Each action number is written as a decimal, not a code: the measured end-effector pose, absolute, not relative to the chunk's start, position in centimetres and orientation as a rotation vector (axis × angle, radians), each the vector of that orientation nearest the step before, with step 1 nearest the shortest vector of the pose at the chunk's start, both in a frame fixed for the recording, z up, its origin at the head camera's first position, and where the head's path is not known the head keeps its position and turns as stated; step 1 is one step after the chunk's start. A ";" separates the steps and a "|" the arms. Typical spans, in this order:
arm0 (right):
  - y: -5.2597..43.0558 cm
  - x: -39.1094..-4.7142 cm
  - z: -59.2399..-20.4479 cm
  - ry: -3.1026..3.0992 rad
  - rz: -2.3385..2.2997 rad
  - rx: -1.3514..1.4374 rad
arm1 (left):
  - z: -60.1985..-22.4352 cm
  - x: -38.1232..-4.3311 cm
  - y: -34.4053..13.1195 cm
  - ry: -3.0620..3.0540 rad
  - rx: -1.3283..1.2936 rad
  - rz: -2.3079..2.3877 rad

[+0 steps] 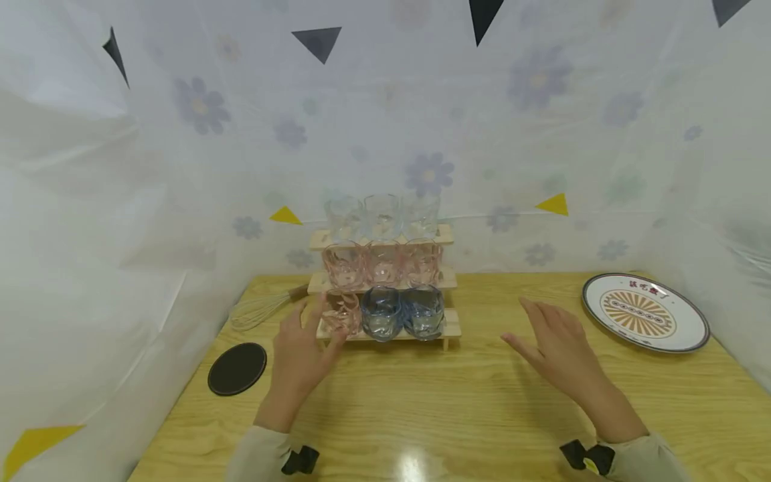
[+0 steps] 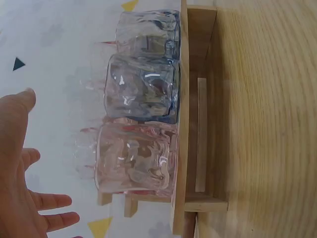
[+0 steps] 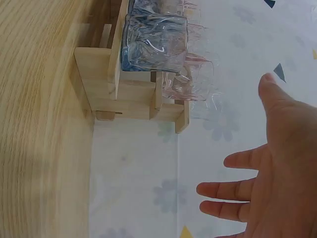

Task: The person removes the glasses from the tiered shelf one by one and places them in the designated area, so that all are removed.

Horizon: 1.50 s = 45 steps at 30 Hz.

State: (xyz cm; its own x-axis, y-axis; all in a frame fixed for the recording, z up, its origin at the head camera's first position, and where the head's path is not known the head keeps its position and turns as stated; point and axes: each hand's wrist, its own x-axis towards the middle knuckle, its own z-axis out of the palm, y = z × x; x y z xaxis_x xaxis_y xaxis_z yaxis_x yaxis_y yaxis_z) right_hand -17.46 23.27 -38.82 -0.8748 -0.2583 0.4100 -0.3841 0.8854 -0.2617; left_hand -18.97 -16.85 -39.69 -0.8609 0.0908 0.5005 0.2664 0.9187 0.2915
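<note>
A three-tier wooden rack stands at the back of the table, holding glass tumblers in rows. Clear tumblers fill the top tier and pink ones the middle. On the bottom tier, a pink tumbler sits left of two blue tumblers. My left hand is nearest the bottom pink tumbler, fingers spread around its left side; it grips nothing, and whether it touches the glass I cannot tell. Over the table right of the rack hovers my right hand, fingers extended, holding nothing and apart from the blue tumblers.
Left of the rack lies a whisk with a brown handle, its tip against the rack. A black round coaster is near the table's left edge. At the right back rests a white patterned plate. Patterned sheeting walls the table.
</note>
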 end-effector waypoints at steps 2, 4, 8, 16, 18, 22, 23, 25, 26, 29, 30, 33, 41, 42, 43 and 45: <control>23.0 -17.9 -39.0 -2.696 0.547 0.495 | -40.0 -19.2 -17.5 -2.590 -0.232 -0.559; 22.8 -18.3 -39.1 -2.719 0.604 0.504 | -40.4 -19.4 -18.3 -2.629 -0.194 -0.641; 22.1 -19.0 -39.6 -2.755 0.689 0.517 | -41.2 -20.0 -19.9 -2.779 -0.112 -0.803; 20.7 -20.3 -40.5 -2.689 0.782 0.629 | -42.7 -20.8 -22.2 -2.962 -0.169 -1.407; 20.3 -20.7 -40.7 -2.682 0.801 0.648 | -43.1 -21.1 -22.5 -2.956 -0.160 -1.530; 19.5 -21.1 -41.0 -2.677 0.848 0.678 | -44.4 -22.0 -22.9 -2.933 -0.120 -1.679; 19.3 -21.2 -41.0 -2.678 0.862 0.684 | -44.6 -22.3 -22.9 -2.916 -0.107 -1.722; 18.9 -21.3 -41.1 -2.679 0.886 0.695 | -45.0 -22.7 -23.0 -2.888 -0.086 -1.802; 18.7 -21.3 -41.2 -2.679 0.893 0.698 | -45.1 -22.9 -23.0 -2.869 -0.068 -1.839; 18.1 -21.6 -41.3 -2.681 0.929 0.711 | -45.6 -23.4 -23.0 -2.812 -0.021 -1.927; 17.9 -21.7 -41.4 -2.682 0.938 0.714 | -45.8 -23.5 -23.1 -2.794 -0.011 -1.947; 17.3 -22.0 -41.4 -2.690 0.960 0.721 | -46.1 -23.8 -23.2 -2.754 -0.018 -1.972; 16.2 -22.9 -41.3 -2.684 1.034 0.705 | -46.7 -24.7 -23.0 -2.631 -0.012 -2.106; 16.1 -23.1 -41.3 -2.686 1.050 0.704 | -46.7 -24.8 -23.0 -2.624 -0.004 -2.112; 16.1 -23.2 -41.4 -2.690 1.070 0.702 | -46.8 -24.8 -23.0 -2.616 0.003 -2.118; 16.0 -23.4 -41.5 -2.692 1.093 0.710 | -47.0 -24.9 -23.0 -2.592 0.046 -2.131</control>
State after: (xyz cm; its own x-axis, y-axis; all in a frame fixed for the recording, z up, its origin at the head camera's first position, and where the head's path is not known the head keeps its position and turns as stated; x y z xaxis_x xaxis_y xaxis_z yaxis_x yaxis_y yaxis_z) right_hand -23.43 15.97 -41.48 -0.8768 -0.3699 0.3073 -0.4794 0.6225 -0.6186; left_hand -24.93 -23.00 -46.97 -0.9768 0.1140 -0.1814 -0.1560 0.2021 0.9669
